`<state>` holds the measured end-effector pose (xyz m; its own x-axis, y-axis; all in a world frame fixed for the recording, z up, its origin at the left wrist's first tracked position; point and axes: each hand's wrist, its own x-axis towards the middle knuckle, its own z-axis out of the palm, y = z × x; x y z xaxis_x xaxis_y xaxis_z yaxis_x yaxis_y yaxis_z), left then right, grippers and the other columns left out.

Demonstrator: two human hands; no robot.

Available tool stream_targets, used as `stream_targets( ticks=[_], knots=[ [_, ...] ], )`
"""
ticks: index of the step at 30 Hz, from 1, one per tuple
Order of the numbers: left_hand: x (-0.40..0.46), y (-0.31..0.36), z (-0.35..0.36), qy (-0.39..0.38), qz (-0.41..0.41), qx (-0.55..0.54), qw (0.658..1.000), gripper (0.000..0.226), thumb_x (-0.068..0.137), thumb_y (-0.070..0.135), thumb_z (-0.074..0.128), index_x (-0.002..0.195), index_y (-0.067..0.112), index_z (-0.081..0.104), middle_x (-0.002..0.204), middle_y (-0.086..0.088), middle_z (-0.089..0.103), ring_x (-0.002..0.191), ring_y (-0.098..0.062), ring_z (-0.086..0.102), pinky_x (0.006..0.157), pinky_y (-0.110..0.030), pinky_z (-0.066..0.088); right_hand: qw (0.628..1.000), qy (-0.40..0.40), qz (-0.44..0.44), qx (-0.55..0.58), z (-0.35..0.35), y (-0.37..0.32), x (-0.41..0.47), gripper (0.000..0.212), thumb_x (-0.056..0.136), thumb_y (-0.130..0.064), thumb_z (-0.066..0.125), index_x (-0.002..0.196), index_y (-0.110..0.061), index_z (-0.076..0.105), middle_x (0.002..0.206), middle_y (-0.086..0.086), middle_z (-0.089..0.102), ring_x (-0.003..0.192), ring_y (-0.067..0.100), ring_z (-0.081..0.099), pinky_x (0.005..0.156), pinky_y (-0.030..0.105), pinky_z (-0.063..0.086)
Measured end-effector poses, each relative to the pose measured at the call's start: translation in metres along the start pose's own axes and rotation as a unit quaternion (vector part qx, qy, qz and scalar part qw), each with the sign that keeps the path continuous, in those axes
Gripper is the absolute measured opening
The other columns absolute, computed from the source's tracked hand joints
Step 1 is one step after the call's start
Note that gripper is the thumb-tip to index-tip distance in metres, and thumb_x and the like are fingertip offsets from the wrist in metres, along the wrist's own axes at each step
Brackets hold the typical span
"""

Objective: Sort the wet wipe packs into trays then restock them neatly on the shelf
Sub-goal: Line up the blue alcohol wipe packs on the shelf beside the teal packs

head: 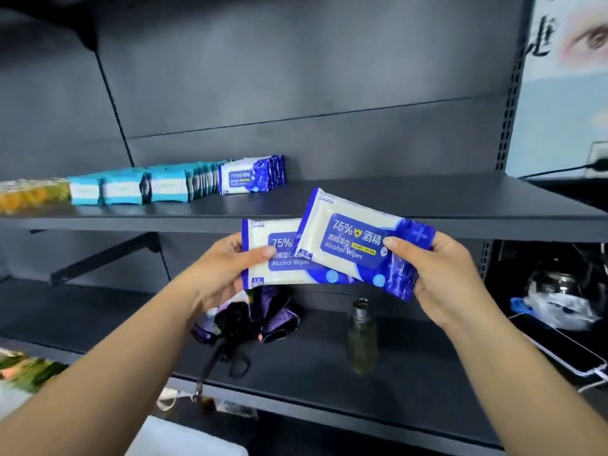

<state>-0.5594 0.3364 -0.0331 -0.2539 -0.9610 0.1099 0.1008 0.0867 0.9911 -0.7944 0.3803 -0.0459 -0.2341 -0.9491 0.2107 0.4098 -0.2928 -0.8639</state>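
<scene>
I hold two blue-and-white alcohol wipe packs in front of the dark shelf [411,205]. My left hand [223,268] grips the lower pack [279,273] at its left end. My right hand [441,274] pinches the upper, tilted pack [355,238] by its right end, and this pack overlaps the other. Standing upright at the back left of the shelf is a row of the same blue packs [253,175]. Left of them stand teal-and-white packs [138,187].
Yellow packs [29,195] sit at the shelf's far left. On the lower shelf lie a folded purple umbrella [260,320] with a strap and a glass bottle [362,337]. A kettle and a plastic bag [559,301] sit to the right. The shelf's right half is bare.
</scene>
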Motion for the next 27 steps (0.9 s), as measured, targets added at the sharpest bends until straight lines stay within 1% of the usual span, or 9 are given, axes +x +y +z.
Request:
stream_targets(
  ticks=[3,8,10,13,16,20,22,24,27],
  knots=[
    [0.026,0.015,-0.01,-0.007,0.024,0.005,1.0,0.018,0.086,-0.005,0.049,0.088,0.009,0.061,0.071,-0.002,0.072,0.059,-0.009,0.068,0.051,-0.02,0.054,0.999,0.007,-0.025,-0.018,0.019,-0.004,0.025,0.011,0.082,0.004,0.061,0.082,-0.007,0.063,0.07,0.0,0.072,0.063,0.015,0.07,0.062,0.037,0.059],
    [0.092,0.033,-0.038,-0.029,0.063,0.022,0.997,0.02,0.077,-0.001,0.058,0.093,0.01,0.062,0.079,-0.001,0.074,0.067,-0.01,0.07,0.056,-0.021,0.056,0.995,0.036,-0.049,-0.075,0.048,0.001,0.087,0.009,0.083,-0.001,0.064,0.09,-0.007,0.065,0.085,0.006,0.072,0.073,0.018,0.071,0.069,0.038,0.059],
    [0.121,0.041,-0.047,-0.024,0.075,0.029,0.996,0.018,0.078,-0.001,0.059,0.091,0.011,0.062,0.078,-0.001,0.074,0.067,-0.01,0.07,0.057,-0.02,0.056,0.993,0.048,-0.055,-0.091,0.061,0.002,0.117,0.01,0.083,-0.003,0.064,0.091,-0.008,0.065,0.088,0.007,0.071,0.078,0.02,0.07,0.072,0.038,0.059],
    [0.177,0.053,-0.068,-0.023,0.092,0.032,0.995,0.019,0.08,0.0,0.061,0.095,0.012,0.062,0.081,-0.001,0.074,0.07,-0.011,0.07,0.058,-0.021,0.056,0.987,0.074,-0.071,-0.12,0.087,0.005,0.175,0.007,0.082,-0.007,0.067,0.085,-0.013,0.065,0.083,0.002,0.071,0.075,0.016,0.07,0.071,0.035,0.059],
    [0.232,0.062,-0.089,-0.005,0.111,0.027,0.993,0.019,0.079,0.0,0.062,0.095,0.012,0.062,0.075,0.001,0.073,0.066,-0.011,0.07,0.056,-0.024,0.057,0.981,0.092,-0.081,-0.148,0.104,0.008,0.227,0.008,0.081,-0.01,0.069,0.084,-0.015,0.063,0.082,0.0,0.07,0.074,0.013,0.069,0.066,0.029,0.059],
    [0.298,0.074,-0.12,0.055,0.165,0.065,0.983,0.018,0.076,0.005,0.069,0.089,0.015,0.062,0.07,0.005,0.072,0.061,-0.007,0.068,0.06,-0.027,0.058,0.974,0.114,-0.101,-0.169,0.119,0.007,0.298,0.008,0.082,-0.006,0.068,0.086,-0.011,0.063,0.084,0.004,0.069,0.075,0.018,0.068,0.071,0.035,0.058],
    [0.328,0.077,-0.138,0.097,0.188,0.089,0.973,0.018,0.076,0.008,0.071,0.084,0.019,0.06,0.075,0.005,0.07,0.059,-0.005,0.066,0.067,-0.032,0.056,0.969,0.127,-0.11,-0.182,0.123,0.011,0.332,0.01,0.083,-0.003,0.066,0.083,-0.012,0.063,0.083,0.004,0.069,0.071,0.016,0.068,0.071,0.033,0.058],
    [0.352,0.074,-0.152,0.144,0.199,0.09,0.965,0.017,0.077,0.012,0.072,0.081,0.021,0.058,0.082,0.004,0.067,0.066,-0.008,0.065,0.073,-0.034,0.054,0.963,0.132,-0.108,-0.208,0.126,0.019,0.363,0.01,0.084,-0.002,0.064,0.083,-0.012,0.062,0.084,0.004,0.068,0.069,0.014,0.067,0.066,0.029,0.058],
    [0.371,0.065,-0.163,0.195,0.216,0.025,0.956,0.015,0.08,0.014,0.071,0.082,0.022,0.059,0.089,0.002,0.068,0.067,-0.007,0.065,0.071,-0.033,0.057,0.957,0.129,-0.089,-0.246,0.132,0.04,0.4,0.016,0.085,-0.001,0.062,0.077,-0.014,0.059,0.083,0.005,0.066,0.066,0.012,0.064,0.054,0.021,0.055]
  ],
)
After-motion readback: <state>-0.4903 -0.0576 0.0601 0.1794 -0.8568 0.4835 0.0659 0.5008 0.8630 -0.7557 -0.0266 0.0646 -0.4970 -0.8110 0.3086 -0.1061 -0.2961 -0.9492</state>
